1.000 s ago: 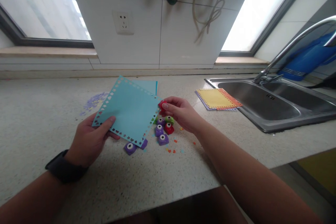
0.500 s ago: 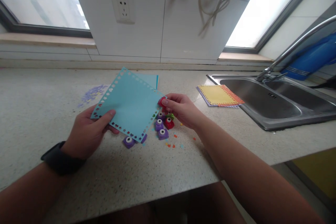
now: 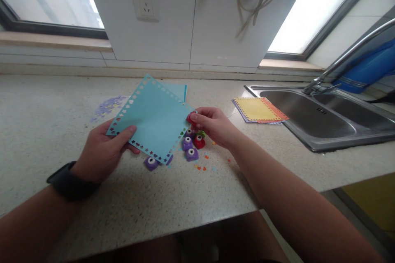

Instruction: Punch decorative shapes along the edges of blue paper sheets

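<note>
Speckled counter (image 3: 123, 209) along a tiled kitchen wall w/ a power socket (image 3: 146, 4); double-bowl steel sink (image 3: 304, 115) at far R. Light-blue sheet (image 3: 151, 115), shape holes along its borders, is held up off the counter btwn both hands, turned like a diamond; approx. square, so no clear long axis. L hand (image 3: 103, 152) clamped on its L corner, thumb on top, fingers under. R hand (image 3: 212, 125) has thumb & fingers pinched on a red craft punch (image 3: 191, 118), right at the sheet's R corner. Key relation: sheet lies L of the R hand, R corner meeting the punch; can't tell if paper sits in the slot. R hand is nearer that corner. Purple punches (image 3: 187, 144) lie just below, w/ another red punch (image 3: 199, 142) alongside. Yellow-topped paper stack (image 3: 256, 109) by the sink.
</note>
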The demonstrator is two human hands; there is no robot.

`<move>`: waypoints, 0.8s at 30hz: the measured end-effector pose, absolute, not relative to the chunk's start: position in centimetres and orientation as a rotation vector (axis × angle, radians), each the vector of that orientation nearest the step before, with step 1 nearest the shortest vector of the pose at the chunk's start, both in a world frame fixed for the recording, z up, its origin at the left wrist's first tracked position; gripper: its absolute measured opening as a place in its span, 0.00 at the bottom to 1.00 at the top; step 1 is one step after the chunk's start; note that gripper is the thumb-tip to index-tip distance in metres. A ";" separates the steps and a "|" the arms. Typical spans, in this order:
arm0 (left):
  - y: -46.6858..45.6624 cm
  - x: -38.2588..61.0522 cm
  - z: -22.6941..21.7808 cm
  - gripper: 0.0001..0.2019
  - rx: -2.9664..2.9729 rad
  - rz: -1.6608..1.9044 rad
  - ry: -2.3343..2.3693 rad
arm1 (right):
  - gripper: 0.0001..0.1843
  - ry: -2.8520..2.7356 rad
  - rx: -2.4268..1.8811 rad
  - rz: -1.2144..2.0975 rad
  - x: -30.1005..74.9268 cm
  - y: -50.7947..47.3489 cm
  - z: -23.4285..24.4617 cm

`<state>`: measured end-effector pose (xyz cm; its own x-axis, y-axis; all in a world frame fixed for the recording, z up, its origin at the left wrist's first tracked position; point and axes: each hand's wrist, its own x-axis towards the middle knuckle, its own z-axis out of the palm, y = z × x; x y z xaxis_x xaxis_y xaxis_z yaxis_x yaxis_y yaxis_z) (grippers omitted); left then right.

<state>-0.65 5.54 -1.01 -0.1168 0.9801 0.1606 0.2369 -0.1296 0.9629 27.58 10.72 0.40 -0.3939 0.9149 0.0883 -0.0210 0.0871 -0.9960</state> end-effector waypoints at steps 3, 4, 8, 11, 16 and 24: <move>5.4 -0.5 -0.8 0.08 1.440 1.306 1.407 | 0.17 -1.547 -0.923 1.419 27.6 10.7 0.4; 5.4 -0.5 -0.7 0.08 1.449 1.304 1.413 | 0.17 -1.549 -0.921 1.420 27.6 10.8 0.4; 5.4 -0.3 -0.6 0.07 1.438 1.312 1.423 | 0.17 -1.550 -0.915 1.425 27.5 10.8 0.4; 5.5 -0.3 -0.9 0.06 1.374 1.340 1.388 | 0.17 -1.557 -0.913 1.420 27.5 10.8 0.4; 5.7 -0.5 -1.2 0.06 1.376 1.336 1.365 | 0.17 -1.578 -0.916 1.405 27.6 10.8 0.4; 5.2 -0.4 -0.6 0.07 1.430 1.279 1.377 | 0.17 -1.591 -0.917 1.411 27.7 10.7 0.6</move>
<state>-0.42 5.16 -0.64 -0.0835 0.9850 0.1508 0.2230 -0.1290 0.9662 27.73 10.71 0.60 -0.4152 0.9042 0.0998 0.0090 0.1137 -0.9935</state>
